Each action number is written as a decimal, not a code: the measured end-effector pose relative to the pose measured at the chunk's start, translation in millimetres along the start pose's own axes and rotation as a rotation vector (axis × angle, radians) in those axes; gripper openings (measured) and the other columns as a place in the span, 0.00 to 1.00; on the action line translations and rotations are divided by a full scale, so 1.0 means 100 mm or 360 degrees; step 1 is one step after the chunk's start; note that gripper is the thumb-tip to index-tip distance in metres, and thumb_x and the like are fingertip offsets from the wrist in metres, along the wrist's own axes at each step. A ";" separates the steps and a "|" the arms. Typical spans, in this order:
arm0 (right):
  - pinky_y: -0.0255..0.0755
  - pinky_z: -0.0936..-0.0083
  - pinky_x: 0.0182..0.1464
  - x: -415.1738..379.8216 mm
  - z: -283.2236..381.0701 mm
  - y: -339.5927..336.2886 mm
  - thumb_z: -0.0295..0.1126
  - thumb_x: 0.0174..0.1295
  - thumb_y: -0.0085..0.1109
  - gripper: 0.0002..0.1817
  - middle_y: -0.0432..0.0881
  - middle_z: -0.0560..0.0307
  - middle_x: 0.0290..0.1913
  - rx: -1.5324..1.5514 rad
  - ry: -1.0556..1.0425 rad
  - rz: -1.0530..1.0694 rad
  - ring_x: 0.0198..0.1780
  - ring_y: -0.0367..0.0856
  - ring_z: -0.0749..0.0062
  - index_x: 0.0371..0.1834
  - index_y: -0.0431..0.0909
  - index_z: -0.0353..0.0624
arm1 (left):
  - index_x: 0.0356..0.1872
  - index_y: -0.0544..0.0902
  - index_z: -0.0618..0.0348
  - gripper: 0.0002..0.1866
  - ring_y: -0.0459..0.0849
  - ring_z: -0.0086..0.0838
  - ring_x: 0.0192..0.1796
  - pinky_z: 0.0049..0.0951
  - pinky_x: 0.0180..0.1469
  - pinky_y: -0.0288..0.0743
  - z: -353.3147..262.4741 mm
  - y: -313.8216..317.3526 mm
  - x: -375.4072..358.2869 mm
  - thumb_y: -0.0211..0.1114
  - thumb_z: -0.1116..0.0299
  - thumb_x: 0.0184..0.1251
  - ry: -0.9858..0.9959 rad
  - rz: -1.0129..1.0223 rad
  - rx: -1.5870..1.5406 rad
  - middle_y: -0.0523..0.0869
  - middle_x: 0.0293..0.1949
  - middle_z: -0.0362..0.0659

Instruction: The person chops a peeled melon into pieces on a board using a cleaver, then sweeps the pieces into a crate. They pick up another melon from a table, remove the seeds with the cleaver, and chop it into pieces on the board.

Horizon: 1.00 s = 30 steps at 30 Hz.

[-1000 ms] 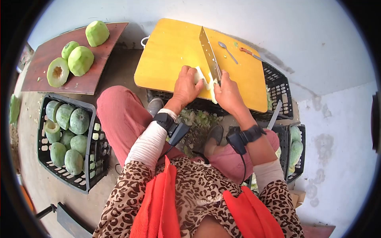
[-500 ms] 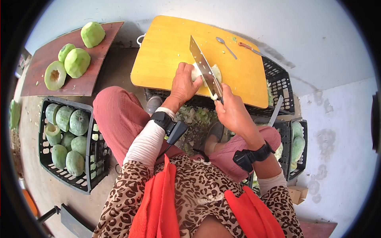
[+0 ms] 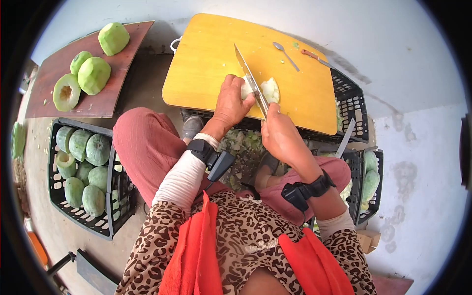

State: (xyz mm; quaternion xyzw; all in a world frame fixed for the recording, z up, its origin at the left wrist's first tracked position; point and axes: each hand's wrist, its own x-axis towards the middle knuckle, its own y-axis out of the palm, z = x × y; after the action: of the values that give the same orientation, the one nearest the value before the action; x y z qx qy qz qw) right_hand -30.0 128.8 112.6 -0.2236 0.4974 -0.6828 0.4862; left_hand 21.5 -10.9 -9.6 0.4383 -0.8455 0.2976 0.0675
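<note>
My right hand (image 3: 282,133) is wrapped round the handle of a large kitchen knife (image 3: 250,73), its blade pointing away from me over the yellow board (image 3: 199,54). Left of the blade, my left hand (image 3: 231,102) presses its fingers on a pale melon piece (image 3: 246,88), partly hidden by the hand and the blade. Another pale melon chunk (image 3: 270,91) lies on the board just right of the blade. Farther back on the board are a metal spoon (image 3: 286,55) and a small knife with a brown handle (image 3: 310,55).
Peeled green melons (image 3: 94,75) and a hollowed melon half (image 3: 66,92) sit on a dark red board (image 3: 49,105) at left. Whole melons fill a black crate (image 3: 111,196) below it. More black crates (image 3: 351,101) stand at right, a long blade (image 3: 346,137) leaning there. Scraps cover the floor between my feet.
The knife blade has turned more edge-on, and my right hand has shifted slightly left. The right melon chunk now lies apart from the blade. My left hand has barely moved.
</note>
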 end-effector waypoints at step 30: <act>0.70 0.48 0.37 -0.08 -0.15 -0.07 0.24 0.61 0.52 0.26 0.78 0.26 0.29 0.0256 -0.0140 -0.0216 0.35 0.78 0.30 0.60 0.58 0.21 | 0.46 0.76 0.68 0.22 0.76 0.52 0.49 0.42 0.52 0.74 -0.02 -0.01 0.02 0.67 0.66 0.52 -0.0193 0.0015 -0.0159 0.74 0.45 0.56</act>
State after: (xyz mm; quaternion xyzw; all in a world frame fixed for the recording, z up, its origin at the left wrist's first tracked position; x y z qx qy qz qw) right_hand -41.5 143.1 114.8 -0.2468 0.4028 -0.7415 0.4766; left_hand 20.9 -11.9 -7.2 0.4474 -0.8639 0.2282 0.0367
